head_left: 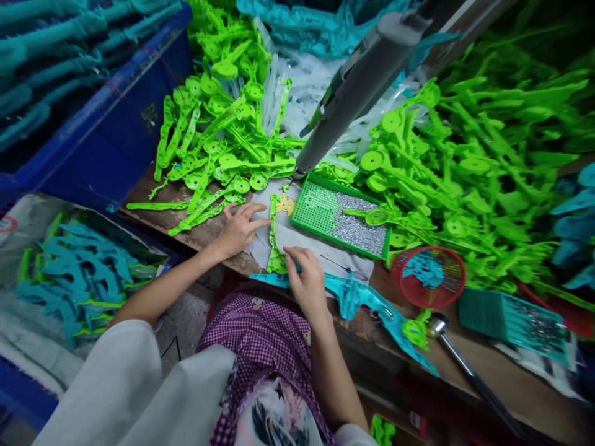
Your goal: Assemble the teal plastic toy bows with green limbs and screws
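Note:
A narrow bright green plastic part [273, 238] lies on a grey cloth [297, 238] at the front of the wooden bench. My left hand [239, 228] rests flat on the cloth beside it, fingers stretched out and touching its upper end. My right hand [304, 279] is closed in a pinch at the part's lower end, holding a small teal item that I cannot make out. A teal plastic part [357, 297] lies along the bench edge just right of that hand.
A green tray [320, 210] of small silver screws sits behind the cloth, under a grey tool barrel [357, 83]. Heaps of green parts [218, 124] cover the bench. A red basket [430, 279], a teal tray [511, 319], a hammer [458, 359] and blue bins [106, 130] surround it.

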